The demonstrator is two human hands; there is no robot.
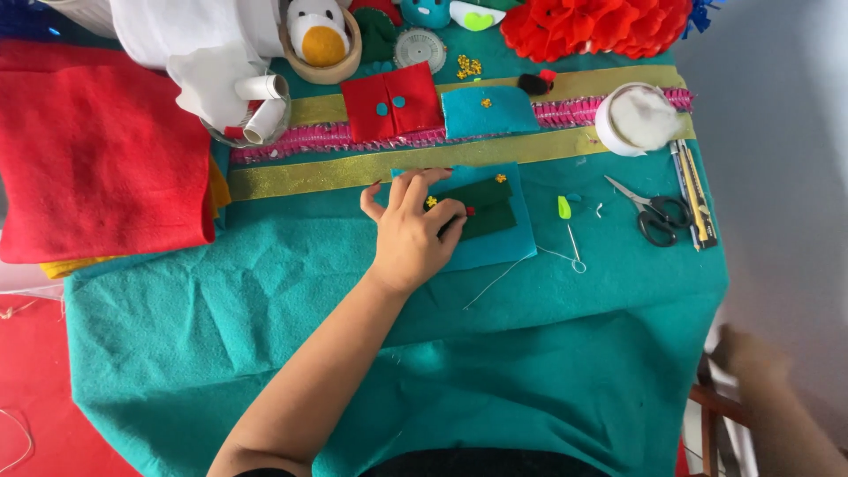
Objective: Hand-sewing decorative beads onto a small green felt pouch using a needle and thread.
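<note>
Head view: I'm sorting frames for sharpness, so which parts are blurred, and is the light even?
In the head view the left hand on the dark green felt piece and the black-handled scissors are sharp; the right hand at the lower right edge is motion-blurred; light is soft and even, with no glare.

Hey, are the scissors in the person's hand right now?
No, the scissors lie on the teal cloth to the right, apart from the left hand, which presses on the blue felt piece.
</note>
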